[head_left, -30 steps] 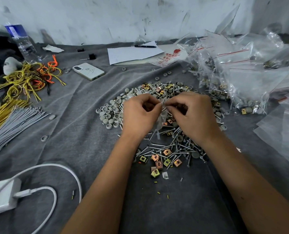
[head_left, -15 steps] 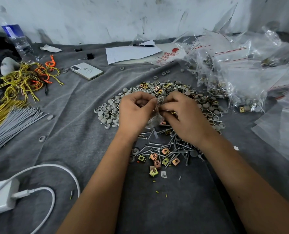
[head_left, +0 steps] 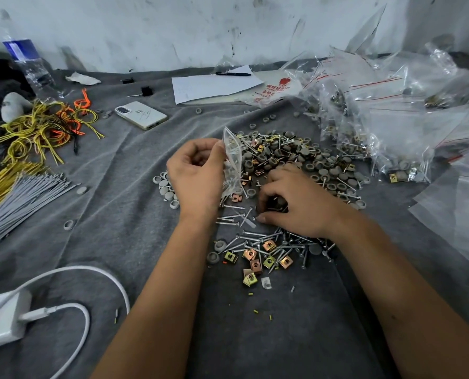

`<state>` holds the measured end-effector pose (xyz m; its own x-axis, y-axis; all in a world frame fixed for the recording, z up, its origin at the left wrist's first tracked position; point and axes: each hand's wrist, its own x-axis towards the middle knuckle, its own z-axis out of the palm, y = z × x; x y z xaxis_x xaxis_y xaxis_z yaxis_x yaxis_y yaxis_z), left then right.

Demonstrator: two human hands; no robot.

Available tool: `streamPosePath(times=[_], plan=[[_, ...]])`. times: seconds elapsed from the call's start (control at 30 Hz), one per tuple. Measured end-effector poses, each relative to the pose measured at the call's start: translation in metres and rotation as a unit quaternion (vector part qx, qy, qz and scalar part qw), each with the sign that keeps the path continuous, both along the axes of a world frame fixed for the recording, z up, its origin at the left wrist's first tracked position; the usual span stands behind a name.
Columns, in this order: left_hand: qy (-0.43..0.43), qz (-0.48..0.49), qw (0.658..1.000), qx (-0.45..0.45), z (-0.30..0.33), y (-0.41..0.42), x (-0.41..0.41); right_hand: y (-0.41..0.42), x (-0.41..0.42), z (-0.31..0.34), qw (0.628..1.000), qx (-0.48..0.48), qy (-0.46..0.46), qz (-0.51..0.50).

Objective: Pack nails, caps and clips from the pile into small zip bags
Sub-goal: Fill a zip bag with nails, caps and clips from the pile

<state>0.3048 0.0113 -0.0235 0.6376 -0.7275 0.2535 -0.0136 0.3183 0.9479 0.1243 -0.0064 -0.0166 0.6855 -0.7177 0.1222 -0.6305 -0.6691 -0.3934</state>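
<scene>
A pile [head_left: 290, 157] of grey caps, steel nails and small coppery and yellow clips covers the grey cloth at the centre. My left hand [head_left: 195, 173] pinches a small clear zip bag [head_left: 232, 157] by its edge and holds it upright, with a few nails visible inside. My right hand [head_left: 293, 203] rests palm down on the pile just right of the bag, its fingers curled over caps and nails; what it grips is hidden. More nails and clips [head_left: 263, 253] lie nearer to me.
Filled zip bags [head_left: 378, 124] are heaped at the right, with empty bags [head_left: 457, 212] at the right edge. A phone [head_left: 141, 115], paper and a pen [head_left: 233, 74] lie behind. Yellow and orange ties [head_left: 44, 127], grey ties [head_left: 17, 203] and a white charger [head_left: 6, 321] are at the left.
Both hands were together working the small bag at its top. Now my right hand has dropped onto the pile while my left hand keeps the bag raised.
</scene>
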Motion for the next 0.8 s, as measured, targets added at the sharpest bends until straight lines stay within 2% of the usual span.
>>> streamPosePath(times=[0.13, 0.33, 0.5, 0.67, 0.8], plan=[[-0.017, -0.048, 0.998, 0.035, -0.002, 0.000, -0.003, 0.000, 0.002, 0.000, 1.000, -0.006, 0.019, -0.003], [-0.163, -0.090, 0.978, 0.096, -0.003, 0.004, -0.008, -0.003, -0.001, -0.001, 0.979, -0.010, -0.164, -0.118], [-0.199, -0.093, 0.969, 0.116, -0.003, 0.006, -0.013, -0.004, -0.002, 0.001, 0.952, -0.050, -0.257, -0.159], [-0.221, -0.085, 0.965, 0.112, -0.003, 0.007, -0.018, -0.001, -0.001, 0.003, 0.949, -0.074, -0.276, -0.136], [-0.256, -0.068, 0.960, 0.091, -0.004, 0.007, -0.024, -0.001, -0.001, 0.002, 0.940, -0.051, -0.304, -0.146]])
